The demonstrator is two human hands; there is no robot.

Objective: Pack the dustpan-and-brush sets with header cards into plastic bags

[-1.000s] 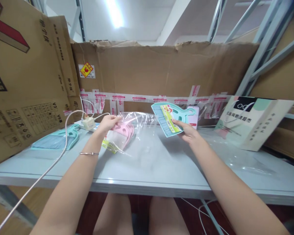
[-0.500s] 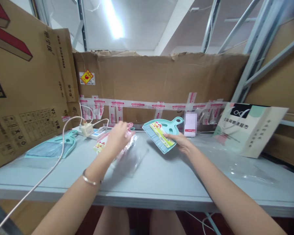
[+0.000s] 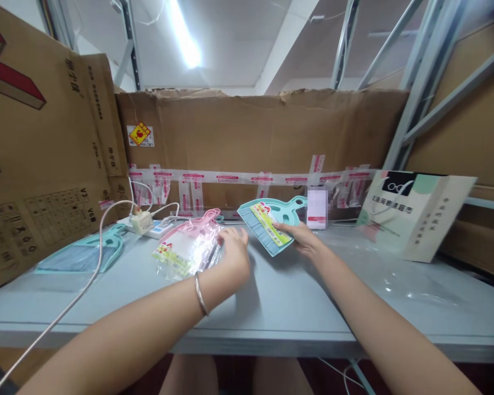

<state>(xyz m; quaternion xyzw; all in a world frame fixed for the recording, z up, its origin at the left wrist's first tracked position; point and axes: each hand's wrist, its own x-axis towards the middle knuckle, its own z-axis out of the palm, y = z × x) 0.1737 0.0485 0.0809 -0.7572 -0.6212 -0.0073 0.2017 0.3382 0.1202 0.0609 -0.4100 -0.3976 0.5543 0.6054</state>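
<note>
My right grip [image 3: 303,237] pinches the teal set [image 3: 258,226], a dustpan with a brush fitted into it, thumb on the yellow-green label [image 3: 274,226] and fingers behind. I hold it tilted over the middle of the tabletop [image 3: 296,307], its handle pointing up and to the right, just beside the phone [image 3: 316,206] in my view. Whether its lowest corner touches the tabletop, I cannot tell.

My left grip [image 3: 234,253] is at the right edge of the pink set [image 3: 197,233], fingers bent against the clear wrap [image 3: 170,269] around it. I cannot tell whether they pinch the wrap or only rest on it. The pink set lies left of the teal one, apart from it, handle toward the back and its label at the lower left. A bracelet [image 3: 201,296] circles my left wrist.

Farther left, a second teal set [image 3: 80,253] lies on the tabletop beside the left carton [image 3: 61,164], with a white cable [image 3: 100,258] crossing in front of it. Behind the pink set sit a power strip [image 3: 158,229] and a plug [image 3: 142,223].

The phone stands upright before the back carton [image 3: 251,131], which has tape [image 3: 226,177] along its lower part. On my right, a printed bag [image 3: 411,214] leans near a clear plastic sheet [image 3: 407,288].
</note>
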